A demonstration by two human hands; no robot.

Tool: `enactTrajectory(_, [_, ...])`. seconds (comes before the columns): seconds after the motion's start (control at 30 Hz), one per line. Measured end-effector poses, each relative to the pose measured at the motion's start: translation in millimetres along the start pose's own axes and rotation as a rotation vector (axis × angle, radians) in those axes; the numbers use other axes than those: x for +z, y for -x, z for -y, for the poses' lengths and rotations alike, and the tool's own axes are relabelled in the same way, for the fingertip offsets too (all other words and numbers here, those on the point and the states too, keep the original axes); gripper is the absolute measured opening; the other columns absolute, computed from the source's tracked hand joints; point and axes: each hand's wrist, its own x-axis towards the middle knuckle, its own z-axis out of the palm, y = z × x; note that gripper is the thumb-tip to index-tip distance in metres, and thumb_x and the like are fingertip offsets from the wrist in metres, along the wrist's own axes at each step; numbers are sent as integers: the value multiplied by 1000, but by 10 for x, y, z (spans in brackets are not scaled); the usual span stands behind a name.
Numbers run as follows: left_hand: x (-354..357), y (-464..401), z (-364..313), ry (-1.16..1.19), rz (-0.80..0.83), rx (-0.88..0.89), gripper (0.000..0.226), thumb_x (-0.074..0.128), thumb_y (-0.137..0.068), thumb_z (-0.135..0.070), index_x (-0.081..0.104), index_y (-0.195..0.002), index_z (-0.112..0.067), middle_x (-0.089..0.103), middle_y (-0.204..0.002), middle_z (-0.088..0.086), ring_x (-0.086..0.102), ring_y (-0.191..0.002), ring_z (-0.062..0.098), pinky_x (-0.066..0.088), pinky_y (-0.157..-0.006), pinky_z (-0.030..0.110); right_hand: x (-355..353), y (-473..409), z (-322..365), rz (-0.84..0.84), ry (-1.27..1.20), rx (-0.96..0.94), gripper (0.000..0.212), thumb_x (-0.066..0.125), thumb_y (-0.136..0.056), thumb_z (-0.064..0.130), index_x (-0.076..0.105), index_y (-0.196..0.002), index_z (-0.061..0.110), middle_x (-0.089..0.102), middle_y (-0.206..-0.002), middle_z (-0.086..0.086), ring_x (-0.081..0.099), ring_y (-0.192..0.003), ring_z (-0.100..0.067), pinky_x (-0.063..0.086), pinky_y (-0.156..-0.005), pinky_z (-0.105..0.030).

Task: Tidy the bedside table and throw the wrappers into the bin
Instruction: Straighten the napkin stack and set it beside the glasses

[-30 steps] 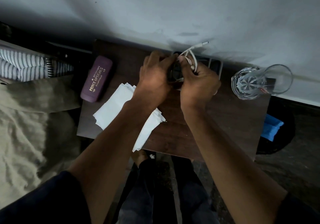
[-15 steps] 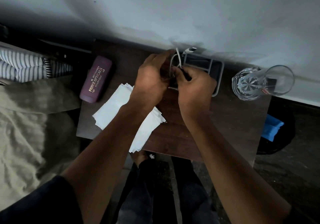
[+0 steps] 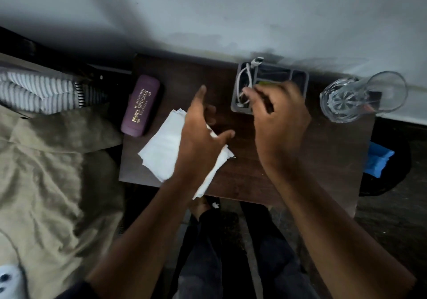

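The left hand (image 3: 201, 134) is seen spread wide, fingers splayed and empty, hovering directly above the stack of white tissues (image 3: 166, 150) that lies at the centre-left of the bench (image 3: 300, 160). The stack's long axis runs diagonally, from the upper left near the purple spectacle case (image 3: 141, 109) down toward the near edge of the bench, where one end hangs slightly over. The coming move is judged to turn on this: the paper lies immediately beneath and just left of the left palm, so the left hand is plainly the nearer one, and a downward close across the short axis would be needed to gather the sheets.

The right hand (image 3: 279, 123) is held at the front edge of the grey organiser tray (image 3: 305, 79) at upper centre-right, its fingers loosely curled. Whether anything is pinched cannot be told, as the fingertips are blurred. A white cable (image 3: 242, 79) is coiled in the tray's left compartment, with its plug sticking out over the far rim. A drinking glass (image 3: 360, 97) lies on its side at the upper right. A dark bin (image 3: 392, 171) with something blue inside is seen beside the bench at the right, well apart from the tissues.
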Motion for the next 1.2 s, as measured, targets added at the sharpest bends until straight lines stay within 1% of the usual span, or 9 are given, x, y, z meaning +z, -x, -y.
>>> enactTrajectory(0.17, [-265, 507, 448, -114, -28, -7, 68, 80, -82, -9, 51, -142, -19, 64, -115, -1, 63, -95, 17, 53, -79, 26, 73, 431, 194, 167, -40, -135, 10, 78, -90, 15, 77, -86, 6, 69, -79, -7, 63, -69, -16, 44, -64, -20])
enactTrajectory(0.27, [-583, 607, 663, -216, -135, -28, 44, 71, -89, -12, 61, -132, -20, 64, -119, -3, 62, -98, 14, 55, -83, 33, 122, 775, 231, 313, -118, 232, 11, 77, -89, 22, 77, -82, 14, 71, -77, 1, 64, -68, -11, 44, -64, -10])
enactTrajectory(0.4, [-988, 451, 879, -363, -140, -56, 49, 65, -91, -14, 57, -139, -15, 58, -137, 5, 56, -124, 22, 47, -104, 37, 221, 1270, 85, 344, -216, 901, 8, 76, -88, 21, 75, -79, 21, 72, -68, 1, 67, -50, -9, 64, -65, -41])
enactTrajectory(0.5, [-1046, 280, 953, -436, -27, -74, 63, 65, -92, -19, 43, -150, -11, 45, -152, 11, 41, -141, 28, 34, -117, 41, 317, 1591, 9, 302, -242, 1105, 26, 80, -86, 20, 72, -105, 5, 75, -85, -2, 74, -70, -13, 65, -67, -35])
enactTrajectory(0.63, [-896, 163, 962, -594, 63, -51, 78, 68, -90, -26, 31, -155, -2, 35, -157, 21, 32, -145, 37, 27, -118, 40, 504, 1746, 63, 274, -263, 1178, 47, 82, -84, 25, 66, -122, 3, 75, -108, -12, 74, -99, -28, 60, -93, -46])
enactTrajectory(0.83, [-700, 235, 928, -564, 69, -121, 82, 68, -89, -32, 27, -155, -4, 43, -144, 19, 39, -135, 37, 33, -113, 43, 709, 1594, 170, 245, -228, 1113, 41, 84, -81, 27, 71, -107, -2, 77, -95, -16, 74, -87, -26, 62, -83, -48])
enactTrajectory(0.97, [-668, 209, 938, -308, 80, -254, 82, 69, -91, -28, 25, -156, -7, 47, -149, 18, 46, -138, 32, 39, -114, 43, 740, 1470, 151, 187, -388, 1328, 46, 92, -73, 25, 68, -106, 1, 77, -101, -11, 76, -88, -30, 64, -84, -47])
enactTrajectory(1.1, [-696, 185, 979, -77, 62, -359, 61, 72, -87, -25, 44, -141, -16, 66, -121, 6, 67, -103, 21, 53, -77, 29, 683, 1325, 87, 257, -505, 1406, 30, 91, -71, 11, 73, -93, 2, 79, -94, -15, 77, -84, -37, 63, -82, -55])
enactTrajectory(1.2, [-699, 184, 1033, -120, 62, -343, 49, 73, -85, -28, 53, -129, -20, 61, -112, 2, 63, -96, 19, 49, -70, 29, 583, 1241, -1, 356, -473, 1278, 28, 90, -68, 10, 75, -90, 3, 79, -91, -16, 78, -84, -38, 64, -79, -57])
